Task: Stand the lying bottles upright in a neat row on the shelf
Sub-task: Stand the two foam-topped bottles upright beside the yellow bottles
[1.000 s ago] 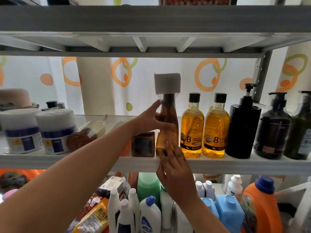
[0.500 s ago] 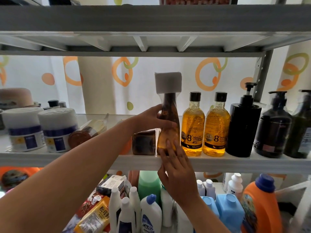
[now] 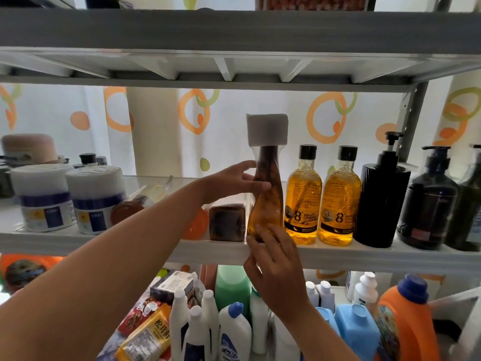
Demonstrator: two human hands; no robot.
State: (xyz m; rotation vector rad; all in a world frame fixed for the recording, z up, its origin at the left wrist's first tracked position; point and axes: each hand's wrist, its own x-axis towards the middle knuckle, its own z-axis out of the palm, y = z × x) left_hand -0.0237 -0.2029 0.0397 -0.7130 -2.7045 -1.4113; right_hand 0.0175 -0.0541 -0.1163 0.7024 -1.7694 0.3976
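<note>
Currently seating the amber bottle [image 3: 265,207] upright on the shelf [image 3: 104,243], just left of the two ginseng shampoo bottles [image 3: 303,204]; gripping its narrow waist with the curled fingers of the left hand [image 3: 231,182], steadying its base with the straight fingers of the right hand [image 3: 276,267]. Next, probably needing a gentle release, then reaching left for the lying bottle [image 3: 140,201] beside the white tubs [image 3: 46,201].
</note>
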